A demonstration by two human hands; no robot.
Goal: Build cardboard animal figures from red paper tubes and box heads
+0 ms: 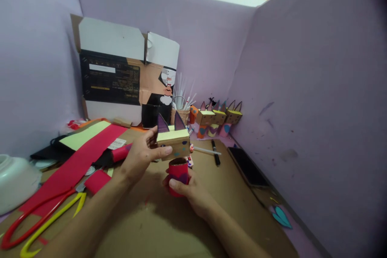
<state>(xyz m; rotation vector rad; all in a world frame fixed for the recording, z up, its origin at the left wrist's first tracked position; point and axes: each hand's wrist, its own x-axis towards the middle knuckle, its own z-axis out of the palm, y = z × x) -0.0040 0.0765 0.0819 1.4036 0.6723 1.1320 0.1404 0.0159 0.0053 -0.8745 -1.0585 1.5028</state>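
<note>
My left hand (142,155) grips a small cardboard box head (175,142) with a yellow top, two purple ears and dots on its front. It hovers just above a red paper tube (179,174) with a purple patch. My right hand (193,193) wraps its fingers around that tube and holds it upright over the brown cardboard work surface (169,225). Box and tube look nearly touching; I cannot tell whether they are joined.
Three finished eared box figures (219,120) stand at the back by the purple wall. Red and yellow scissors (45,219), red and yellow paper sheets (81,149), a black marker (215,152), a dark phone (246,165), a white bowl (13,181), a pen cup (181,111).
</note>
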